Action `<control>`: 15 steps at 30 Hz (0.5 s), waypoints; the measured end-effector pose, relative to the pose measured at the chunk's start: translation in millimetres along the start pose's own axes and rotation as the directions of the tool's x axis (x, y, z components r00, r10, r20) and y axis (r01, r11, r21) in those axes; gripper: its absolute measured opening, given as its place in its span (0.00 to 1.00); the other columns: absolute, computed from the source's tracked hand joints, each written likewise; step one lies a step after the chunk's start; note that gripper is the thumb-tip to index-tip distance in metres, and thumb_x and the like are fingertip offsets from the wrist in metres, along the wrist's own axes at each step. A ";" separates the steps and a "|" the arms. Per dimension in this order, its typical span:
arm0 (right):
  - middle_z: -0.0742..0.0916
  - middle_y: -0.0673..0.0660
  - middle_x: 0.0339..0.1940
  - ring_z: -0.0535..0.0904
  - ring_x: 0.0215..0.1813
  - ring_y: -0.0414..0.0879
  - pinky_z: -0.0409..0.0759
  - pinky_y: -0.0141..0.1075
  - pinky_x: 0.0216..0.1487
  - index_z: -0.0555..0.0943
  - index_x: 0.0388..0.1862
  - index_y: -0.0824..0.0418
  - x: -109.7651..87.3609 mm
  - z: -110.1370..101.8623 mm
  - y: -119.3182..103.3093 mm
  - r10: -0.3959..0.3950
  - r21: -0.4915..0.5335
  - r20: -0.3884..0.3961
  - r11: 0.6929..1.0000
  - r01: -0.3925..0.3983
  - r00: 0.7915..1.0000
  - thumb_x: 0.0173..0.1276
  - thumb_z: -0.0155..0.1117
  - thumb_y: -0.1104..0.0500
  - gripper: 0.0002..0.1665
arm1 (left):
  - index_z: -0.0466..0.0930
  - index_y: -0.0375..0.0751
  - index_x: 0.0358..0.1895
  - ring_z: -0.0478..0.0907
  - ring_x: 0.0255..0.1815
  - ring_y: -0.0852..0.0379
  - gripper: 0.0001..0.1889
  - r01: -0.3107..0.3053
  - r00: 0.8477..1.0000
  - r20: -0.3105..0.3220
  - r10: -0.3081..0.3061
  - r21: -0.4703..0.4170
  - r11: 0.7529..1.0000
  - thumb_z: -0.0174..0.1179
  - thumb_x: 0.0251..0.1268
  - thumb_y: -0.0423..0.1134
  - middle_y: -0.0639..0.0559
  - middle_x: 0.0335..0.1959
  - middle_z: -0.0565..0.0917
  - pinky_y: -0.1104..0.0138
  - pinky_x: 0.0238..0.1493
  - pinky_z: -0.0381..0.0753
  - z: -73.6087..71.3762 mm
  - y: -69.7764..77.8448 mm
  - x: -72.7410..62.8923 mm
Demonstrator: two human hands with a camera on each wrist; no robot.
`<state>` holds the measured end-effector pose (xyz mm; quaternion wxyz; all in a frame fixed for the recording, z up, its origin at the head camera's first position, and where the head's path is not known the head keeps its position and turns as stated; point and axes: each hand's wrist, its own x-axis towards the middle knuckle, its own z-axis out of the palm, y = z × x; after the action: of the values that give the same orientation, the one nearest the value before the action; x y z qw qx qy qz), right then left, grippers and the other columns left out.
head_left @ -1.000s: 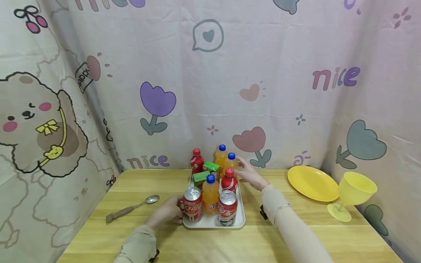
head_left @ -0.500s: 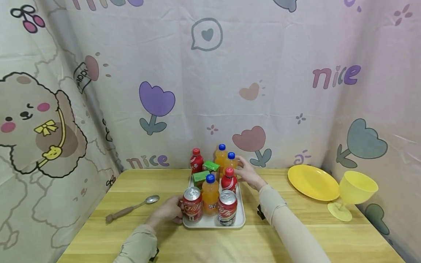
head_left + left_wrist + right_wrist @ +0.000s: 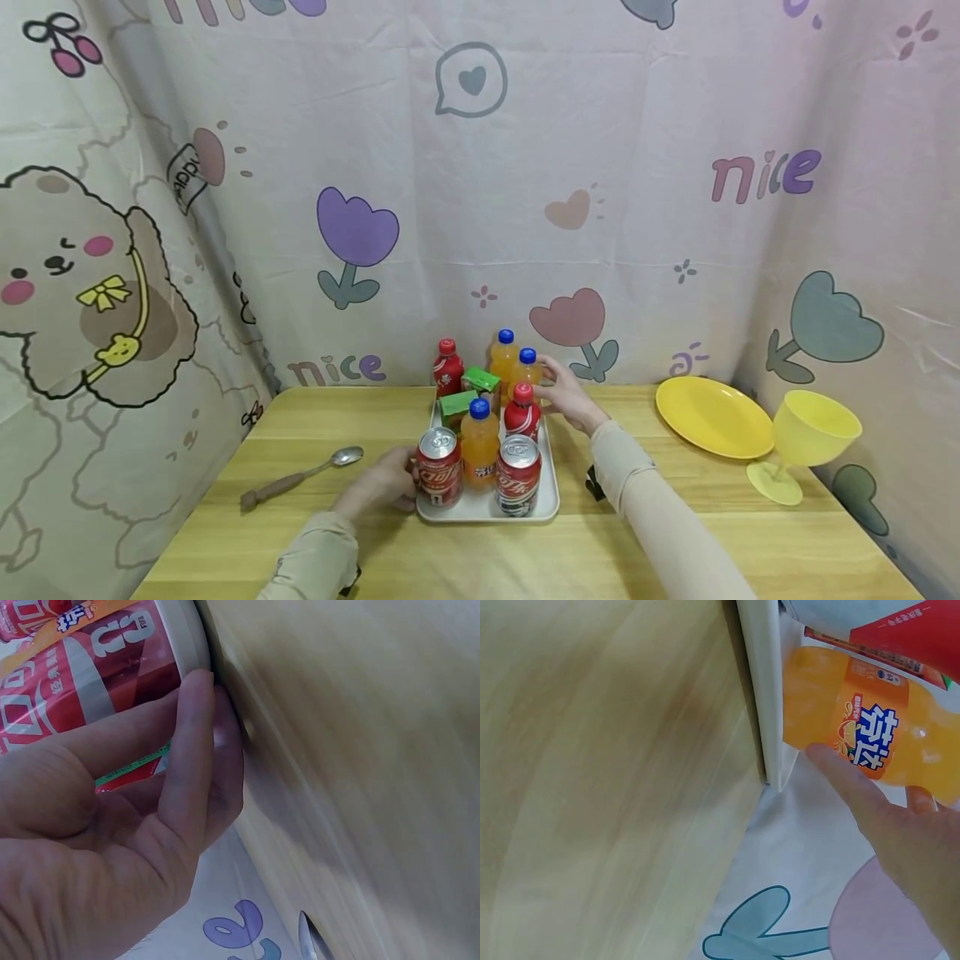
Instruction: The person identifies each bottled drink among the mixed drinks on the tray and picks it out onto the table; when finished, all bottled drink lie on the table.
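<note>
My left hand (image 3: pixel 386 481) holds the left side of a red cola can (image 3: pixel 440 475) at the front left of a white tray (image 3: pixel 480 512). In the left wrist view, bent fingertips (image 3: pixel 196 690) lie right at the tray's rim. At the tray's back right, my right hand (image 3: pixel 573 400) grips an orange soda bottle (image 3: pixel 847 712) with a blue cap. One finger lies along the bottle near its base and another shows behind it. Another cola can (image 3: pixel 518 479), a front orange soda bottle (image 3: pixel 480 442), red-capped bottles and green-topped cartons (image 3: pixel 457 408) stand on the tray.
To the left on the wooden table (image 3: pixel 337 425) lies a wooden-handled spoon (image 3: pixel 300 477). A yellow plate (image 3: pixel 712 417) and a yellow goblet (image 3: pixel 810 433) are at the right. A patterned cloth (image 3: pixel 480 208) hangs behind the table and along both sides.
The right forearm has shifted slightly to the left since a second ago. Both hands stay at the same can and bottle, and the things on the tray keep their places.
</note>
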<state>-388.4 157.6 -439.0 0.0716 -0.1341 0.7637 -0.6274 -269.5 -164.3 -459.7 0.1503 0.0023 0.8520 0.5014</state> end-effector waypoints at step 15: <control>0.59 0.66 0.88 0.66 0.80 0.73 0.82 0.70 0.65 0.58 0.84 0.52 -5.5 -22.0 -24.3 -0.028 0.033 -0.014 0.999 0.029 0.999 0.76 0.65 0.60 0.42 | 0.69 0.24 0.71 0.79 0.36 0.48 0.41 0.012 1.000 0.013 -0.012 -0.001 1.000 0.51 0.43 0.11 0.45 0.34 0.74 0.61 0.32 0.92 -1.8 0.0 0.2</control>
<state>-386.4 175.6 -411.1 0.0595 -0.1395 0.7518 -0.6417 -270.2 -165.8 -459.0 0.1590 0.0004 0.8508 0.5009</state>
